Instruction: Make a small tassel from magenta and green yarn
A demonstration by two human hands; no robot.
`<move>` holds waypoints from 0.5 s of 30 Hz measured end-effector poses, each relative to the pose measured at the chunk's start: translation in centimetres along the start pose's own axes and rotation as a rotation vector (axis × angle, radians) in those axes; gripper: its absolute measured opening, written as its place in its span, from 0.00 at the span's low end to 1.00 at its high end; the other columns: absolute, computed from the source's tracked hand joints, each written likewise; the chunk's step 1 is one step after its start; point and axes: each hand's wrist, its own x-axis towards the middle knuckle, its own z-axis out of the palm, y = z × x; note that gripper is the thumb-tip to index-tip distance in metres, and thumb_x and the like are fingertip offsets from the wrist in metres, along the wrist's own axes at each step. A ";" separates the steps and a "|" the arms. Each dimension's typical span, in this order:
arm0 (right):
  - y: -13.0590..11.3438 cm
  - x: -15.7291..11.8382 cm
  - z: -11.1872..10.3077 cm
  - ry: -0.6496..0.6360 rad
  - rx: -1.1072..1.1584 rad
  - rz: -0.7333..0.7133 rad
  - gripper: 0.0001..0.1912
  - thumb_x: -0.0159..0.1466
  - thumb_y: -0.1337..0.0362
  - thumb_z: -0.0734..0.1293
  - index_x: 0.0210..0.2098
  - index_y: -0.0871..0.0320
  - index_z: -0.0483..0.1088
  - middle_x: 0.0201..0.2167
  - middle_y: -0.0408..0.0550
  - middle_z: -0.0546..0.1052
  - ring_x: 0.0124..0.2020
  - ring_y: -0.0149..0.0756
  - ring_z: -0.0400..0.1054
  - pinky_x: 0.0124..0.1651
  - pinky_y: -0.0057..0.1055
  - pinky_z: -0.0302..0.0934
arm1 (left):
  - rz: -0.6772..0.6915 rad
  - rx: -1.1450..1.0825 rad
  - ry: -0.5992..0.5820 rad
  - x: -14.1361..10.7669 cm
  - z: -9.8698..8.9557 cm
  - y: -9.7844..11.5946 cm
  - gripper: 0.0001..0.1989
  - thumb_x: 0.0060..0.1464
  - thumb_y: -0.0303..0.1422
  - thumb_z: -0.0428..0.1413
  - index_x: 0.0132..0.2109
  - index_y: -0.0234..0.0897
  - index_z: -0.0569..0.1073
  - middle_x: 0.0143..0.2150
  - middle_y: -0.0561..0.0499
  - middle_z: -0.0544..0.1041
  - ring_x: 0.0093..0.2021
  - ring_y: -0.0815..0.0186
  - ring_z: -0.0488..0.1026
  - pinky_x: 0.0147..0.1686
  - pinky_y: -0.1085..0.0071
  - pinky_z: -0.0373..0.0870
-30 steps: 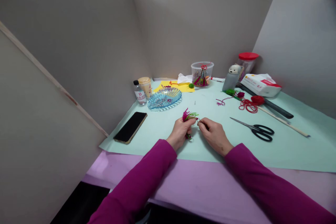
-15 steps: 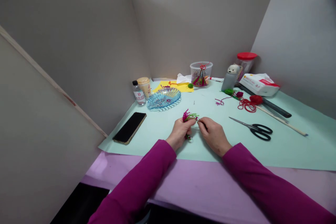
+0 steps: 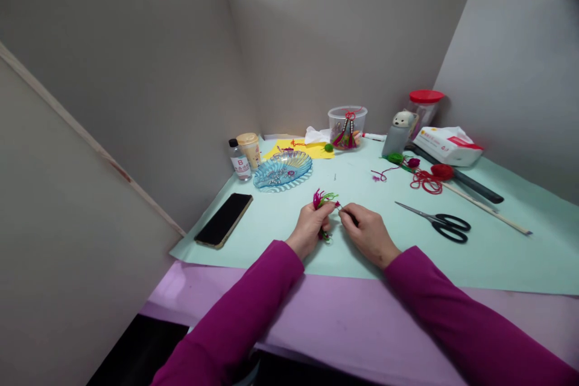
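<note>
From here I see my left hand [image 3: 310, 229] clenched on the magenta-and-green yarn tuft [image 3: 322, 199], its long axis roughly upright at lower centre of the frame, while my right hand [image 3: 370, 236] pinches a thin strand [image 3: 340, 208] just beside it between its fingers [image 3: 348, 213].

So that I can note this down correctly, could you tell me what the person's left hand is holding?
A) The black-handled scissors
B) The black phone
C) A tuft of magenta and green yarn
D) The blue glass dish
C. The left hand closes around a tuft of magenta and green yarn, whose strands stick out above its fingers.
</note>
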 end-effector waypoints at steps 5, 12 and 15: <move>0.1 0.0 0.2 -0.031 -0.023 0.012 0.09 0.63 0.65 0.57 0.29 0.57 0.67 0.26 0.43 0.72 0.29 0.31 0.64 0.35 0.27 0.54 | 0.009 0.014 -0.021 0.0 0.0 0.0 0.15 0.44 0.35 0.62 0.28 0.36 0.62 0.18 0.61 0.51 0.18 0.77 0.47 0.18 0.75 0.44; 0.2 0.0 0.2 -0.045 -0.051 0.016 0.10 0.63 0.64 0.57 0.29 0.57 0.67 0.27 0.44 0.72 0.29 0.32 0.64 0.36 0.28 0.54 | 0.020 0.020 -0.036 0.0 -0.2 -0.2 0.12 0.45 0.34 0.62 0.30 0.33 0.66 0.18 0.61 0.52 0.18 0.77 0.48 0.18 0.75 0.44; 0.2 0.0 0.2 -0.052 -0.065 0.017 0.10 0.63 0.64 0.57 0.29 0.57 0.67 0.27 0.44 0.72 0.29 0.32 0.64 0.36 0.28 0.54 | 0.017 0.030 -0.038 0.1 -0.3 -0.2 0.12 0.44 0.34 0.62 0.33 0.32 0.69 0.19 0.61 0.52 0.18 0.77 0.48 0.19 0.75 0.45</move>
